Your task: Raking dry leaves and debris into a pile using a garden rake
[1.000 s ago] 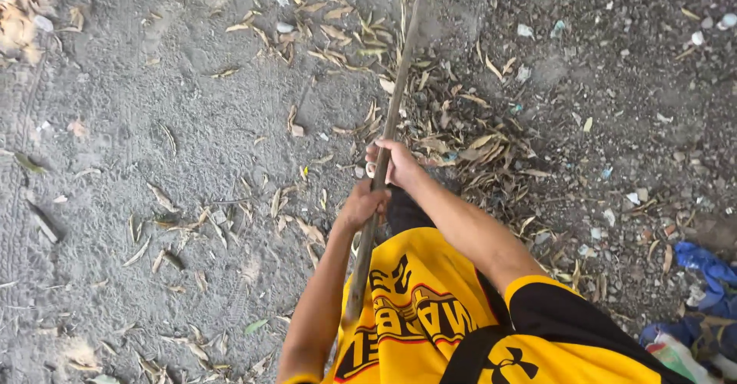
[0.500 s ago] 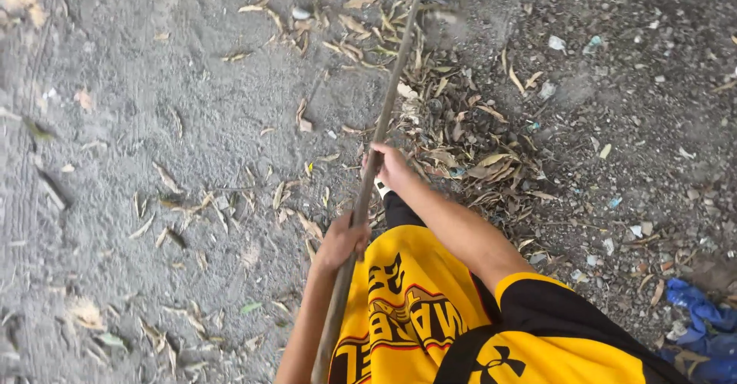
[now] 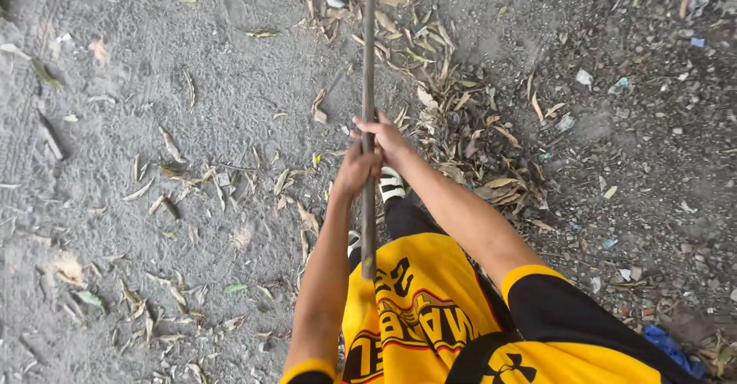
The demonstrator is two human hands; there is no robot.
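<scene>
Two bare hands grip one long wooden pole (image 3: 368, 69) over grey, sandy ground (image 3: 115, 223). At far left, the ground carries faint tyre-like tracks and scattered dry leaves (image 3: 173, 146), thin and pale brown, lying flat and well apart. Left of centre, the left hand (image 3: 355, 170) is wrapped around the pole, fingers closed on the shaft. Touching it just above, the right hand (image 3: 384, 140) also clasps the pole, its fingers curled round the shaft from the right side. The pole is slender, grey-brown and weathered; it runs nearly vertically from the top edge of the view down to its end over the yellow jersey (image 3: 418, 307), which has black sleeves and printed lettering. The pole's far end lies beyond the top edge, so its head cannot be told. Below the hands, a white-and-black shoe (image 3: 391, 184) stands on the ground. To the right, a dense pile of dry leaves (image 3: 476, 134) lies heaped beside darker, gravelly soil strewn with small pale scraps (image 3: 585, 77). At lower right, a blue scrap (image 3: 672, 347) lies on the ground.
</scene>
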